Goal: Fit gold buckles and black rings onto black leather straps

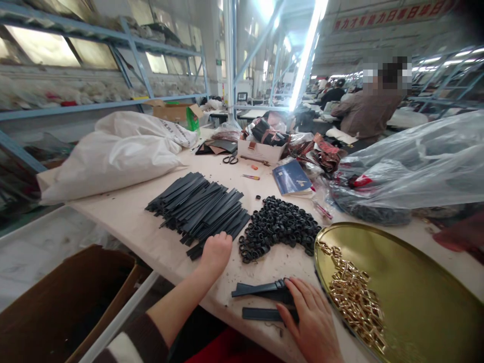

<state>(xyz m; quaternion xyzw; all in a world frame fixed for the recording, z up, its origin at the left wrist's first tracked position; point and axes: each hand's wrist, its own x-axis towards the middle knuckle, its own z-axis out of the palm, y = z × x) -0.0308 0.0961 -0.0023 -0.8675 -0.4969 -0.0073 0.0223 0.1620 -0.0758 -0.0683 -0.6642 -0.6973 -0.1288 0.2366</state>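
My left hand is closed at the near edge of a pile of flat black strips; its fingers are curled around a strip there, mostly hidden by the hand. My right hand lies over the ends of a few black straps at the table's front edge. Its fingers are stretched out and its thumb is apart, resting by a lower black strap. A small loop sits around the upper straps near the fingertips. Between the hands and the table's back lies a heap of small black loops.
A gold tray with small gold metal buckles stands right. Behind are a blue notebook, scissors, a cutter and a white box. A white sack lies left, a cardboard box below. A person stands beyond.
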